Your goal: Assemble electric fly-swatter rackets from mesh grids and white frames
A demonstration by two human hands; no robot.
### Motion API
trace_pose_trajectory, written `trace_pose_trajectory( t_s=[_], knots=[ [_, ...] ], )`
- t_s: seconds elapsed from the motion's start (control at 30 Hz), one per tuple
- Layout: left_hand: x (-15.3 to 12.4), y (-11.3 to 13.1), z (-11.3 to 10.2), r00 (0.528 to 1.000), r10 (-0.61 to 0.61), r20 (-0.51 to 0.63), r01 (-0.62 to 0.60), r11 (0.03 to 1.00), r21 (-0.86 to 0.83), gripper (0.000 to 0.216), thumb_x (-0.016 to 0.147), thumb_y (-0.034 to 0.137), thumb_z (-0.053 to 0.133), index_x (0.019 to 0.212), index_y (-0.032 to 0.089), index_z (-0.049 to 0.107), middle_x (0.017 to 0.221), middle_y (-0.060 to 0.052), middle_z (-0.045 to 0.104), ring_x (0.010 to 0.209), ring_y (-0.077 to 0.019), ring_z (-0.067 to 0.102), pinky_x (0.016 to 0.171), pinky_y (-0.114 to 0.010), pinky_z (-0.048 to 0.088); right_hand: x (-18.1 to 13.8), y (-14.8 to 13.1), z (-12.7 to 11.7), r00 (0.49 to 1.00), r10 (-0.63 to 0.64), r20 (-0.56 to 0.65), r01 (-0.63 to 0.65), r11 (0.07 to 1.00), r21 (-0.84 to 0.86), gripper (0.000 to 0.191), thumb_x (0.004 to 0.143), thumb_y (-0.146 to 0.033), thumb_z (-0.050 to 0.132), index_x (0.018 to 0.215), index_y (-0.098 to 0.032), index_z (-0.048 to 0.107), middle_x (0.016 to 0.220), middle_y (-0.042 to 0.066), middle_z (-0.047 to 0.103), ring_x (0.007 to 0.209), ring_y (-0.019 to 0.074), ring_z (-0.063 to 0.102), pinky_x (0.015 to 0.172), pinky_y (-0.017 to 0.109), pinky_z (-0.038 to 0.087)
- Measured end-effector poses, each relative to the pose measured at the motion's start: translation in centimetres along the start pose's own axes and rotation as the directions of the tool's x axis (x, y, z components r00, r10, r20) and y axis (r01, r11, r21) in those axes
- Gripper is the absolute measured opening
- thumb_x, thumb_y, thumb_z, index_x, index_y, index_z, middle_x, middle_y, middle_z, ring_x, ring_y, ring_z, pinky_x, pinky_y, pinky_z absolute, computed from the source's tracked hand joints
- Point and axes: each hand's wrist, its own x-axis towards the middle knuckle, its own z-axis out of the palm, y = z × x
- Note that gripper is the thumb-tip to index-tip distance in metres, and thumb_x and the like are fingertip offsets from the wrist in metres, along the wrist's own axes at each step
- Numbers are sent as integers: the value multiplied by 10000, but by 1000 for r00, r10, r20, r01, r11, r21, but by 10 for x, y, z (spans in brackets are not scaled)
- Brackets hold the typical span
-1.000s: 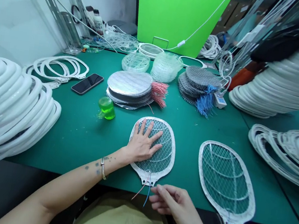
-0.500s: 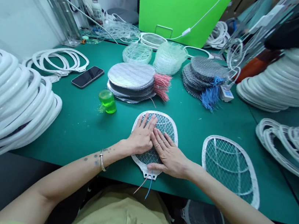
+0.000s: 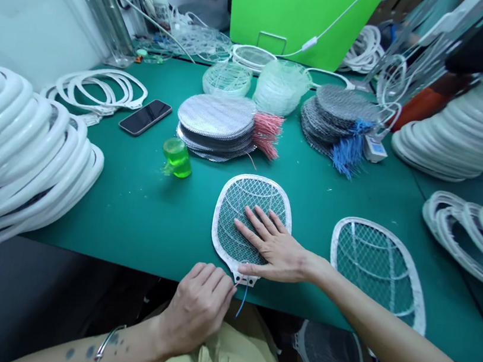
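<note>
A white oval racket frame [image 3: 216, 225] with mesh inside lies flat at the table's near edge. My right hand [image 3: 274, 248] rests on its mesh, fingers spread, the thumb over the neck. At the neck, my left hand [image 3: 202, 298] is closed in a pinch on the red wire [image 3: 237, 282], most of which its fingers hide. A blue wire [image 3: 243, 302] hangs loose from the neck beside it. To the right lies a second mesh-filled racket frame [image 3: 419, 308], partly behind my right forearm.
Mesh discs with red wires [image 3: 217, 116] and darker discs with blue wires [image 3: 345, 109] are stacked behind. A phone [image 3: 145, 116] and a green jelly-like cup shape [image 3: 177, 158] lie to the left. Stacked white frames [image 3: 24, 156] stand at left, more white frames [image 3: 468, 129] at right.
My left hand has left the mesh, come down toward me and closed on the red wire at the neck. My right hand stays flat on the mesh, its fingers spread wider.
</note>
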Motion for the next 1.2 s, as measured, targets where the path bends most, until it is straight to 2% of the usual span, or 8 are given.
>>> trace_pose_trajectory(
  t_s=[0.13,0.23,0.3,0.37,0.57,0.67,0.87,1.2],
  knots=[
    [-2,-7,1,986,75,-149,-81,996,-37,98,903,119,564,812,148,588,731,-26,639,673,-163,543,682,-341,388,0,0,-4,999,-5,42,5,1000,9,1007,777,-828,349,1528,-255,2,1563,89,-170,1429,333,-153,1147,553,-60],
    [-5,-12,3,966,128,-225,-145,987,-62,90,876,92,595,947,134,630,972,-71,714,850,-190,622,814,-382,417,1,1,-3,999,-18,49,18,1000,6,1031,769,-834,351,1529,-235,-4,1558,105,-183,1427,333,-163,1144,550,-70],
    [-7,-15,6,948,186,-257,-212,974,-76,107,862,88,610,955,130,645,1107,-89,705,966,-208,627,873,-396,417,1,2,-2,999,-21,44,22,1000,-3,1021,779,-825,352,1530,-229,-1,1559,110,-181,1428,334,-159,1144,549,-71],
    [-7,-18,10,920,268,-286,-303,949,-85,73,853,94,636,917,124,653,1135,-78,705,1012,-201,623,884,-375,422,1,2,-1,999,-18,33,18,1000,-15,1002,792,-809,360,1531,-231,7,1562,108,-171,1431,336,-146,1145,550,-63],
    [4,-27,6,855,464,-232,-496,862,-102,84,906,130,590,858,117,658,1048,-51,735,958,-168,635,834,-329,427,1,3,5,1000,-19,-4,19,998,-52,1033,769,-816,398,1533,-233,21,1570,115,-142,1435,358,-115,1145,567,-33],
    [8,-27,3,878,427,-215,-458,881,-120,97,907,148,600,819,129,634,989,-37,743,866,-153,643,806,-326,419,2,4,9,1000,-20,-20,19,997,-73,1036,767,-814,406,1534,-233,24,1572,120,-134,1438,357,-106,1145,569,-26],
    [4,-19,7,950,213,-227,-268,930,-250,99,904,103,566,819,150,588,880,-21,732,752,-132,621,770,-321,399,1,4,12,997,-30,-71,24,996,-88,1029,767,-806,420,1536,-235,46,1578,119,-108,1445,365,-62,1147,570,-10],
    [-1,-3,25,939,197,-281,-265,937,-229,109,872,85,572,784,148,566,803,-42,720,662,-144,600,673,-326,406,2,2,14,995,-8,-95,-1,995,-96,1047,738,-811,457,1536,-241,91,1589,122,-59,1451,360,-42,1148,566,11]
  ],
)
